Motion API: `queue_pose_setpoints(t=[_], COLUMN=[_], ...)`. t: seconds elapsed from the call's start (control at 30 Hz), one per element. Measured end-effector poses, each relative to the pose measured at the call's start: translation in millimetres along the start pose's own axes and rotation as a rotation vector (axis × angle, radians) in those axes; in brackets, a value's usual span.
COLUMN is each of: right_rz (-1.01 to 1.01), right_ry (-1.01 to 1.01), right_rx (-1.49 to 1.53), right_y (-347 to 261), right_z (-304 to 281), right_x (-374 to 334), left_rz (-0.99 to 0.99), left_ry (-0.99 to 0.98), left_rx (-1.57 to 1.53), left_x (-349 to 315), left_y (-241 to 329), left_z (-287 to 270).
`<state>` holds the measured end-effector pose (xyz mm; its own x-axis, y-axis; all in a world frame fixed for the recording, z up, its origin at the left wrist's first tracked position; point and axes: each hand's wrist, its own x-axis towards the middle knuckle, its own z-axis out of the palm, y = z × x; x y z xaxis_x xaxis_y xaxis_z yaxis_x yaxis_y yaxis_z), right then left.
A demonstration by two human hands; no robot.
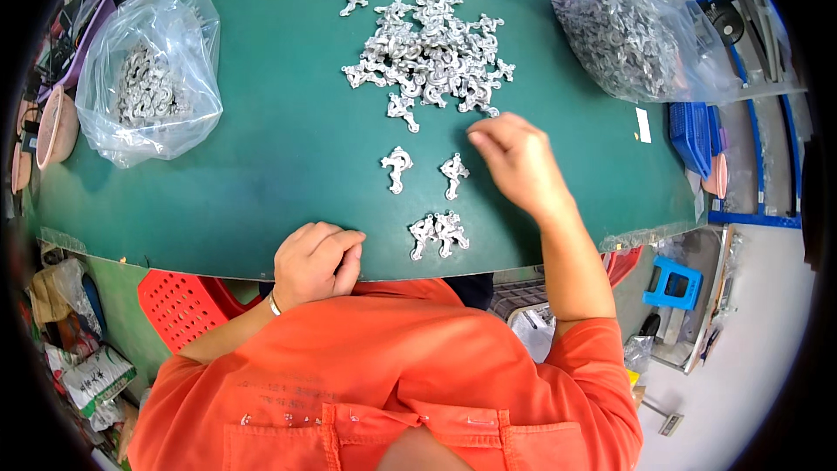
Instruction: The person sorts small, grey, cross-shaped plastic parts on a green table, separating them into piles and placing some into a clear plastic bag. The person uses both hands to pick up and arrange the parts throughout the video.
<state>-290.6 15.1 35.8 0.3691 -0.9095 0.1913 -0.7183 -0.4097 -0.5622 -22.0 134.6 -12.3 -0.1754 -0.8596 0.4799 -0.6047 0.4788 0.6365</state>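
My right hand (519, 161) is just below the right side of a heap of small silver-grey cast metal parts (427, 57). Its fingers are curled and pressed together. Whatever they may hold is hidden. My left hand (318, 262) rests closed at the near edge of the green table (261, 192), with nothing showing in it. Between the hands lie two single cast metal parts, one on the left (397, 168) and one on the right (453, 176). Nearer to me, several more metal parts (438, 235) sit close together.
A clear plastic bag (148, 78) of metal parts stands at the left, and a fuller bag (623, 39) lies at the far right. Blue baskets (691, 139) are beyond the right edge. A red chair (187, 301) and a blue stool (673, 283) are below table level.
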Motion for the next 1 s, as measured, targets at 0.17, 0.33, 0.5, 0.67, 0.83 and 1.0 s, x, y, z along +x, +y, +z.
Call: queue_pose_setpoints(t=[0.17, 0.33, 0.5, 0.67, 0.83, 1.0], right_rz=[0.204, 0.061, 0.04, 0.046, -0.134, -0.11], right_ry=[0.034, -0.029, 0.002, -0.363, -0.152, -0.208], right_rx=[0.036, 0.081, 0.094, 0.179, 0.068, -0.003], right_y=[5.3, -5.5, -3.5, -6.3, -26.5, -54.5], right_z=[-23.9, 0.9, 14.5, -8.4, 4.8, 43.5], right_x=[-9.0, -24.6, -29.2, -23.3, 2.0, 8.2], left_rz=[-0.013, -0.012, -0.016, -0.045, -0.064, -0.05], left_ry=[0.014, 0.006, 0.01, 0.013, -0.021, -0.021], left_rx=[0.007, -0.001, -0.008, -0.01, -0.018, -0.04], left_x=[-1.0, 0.5, 1.6, 0.6, -2.1, 1.8], left_y=[1.8, 1.2, 1.6, 2.9, 2.8, 1.9], left_z=[0.7, 0.9, 0.8, 0.4, -1.2, -2.5])
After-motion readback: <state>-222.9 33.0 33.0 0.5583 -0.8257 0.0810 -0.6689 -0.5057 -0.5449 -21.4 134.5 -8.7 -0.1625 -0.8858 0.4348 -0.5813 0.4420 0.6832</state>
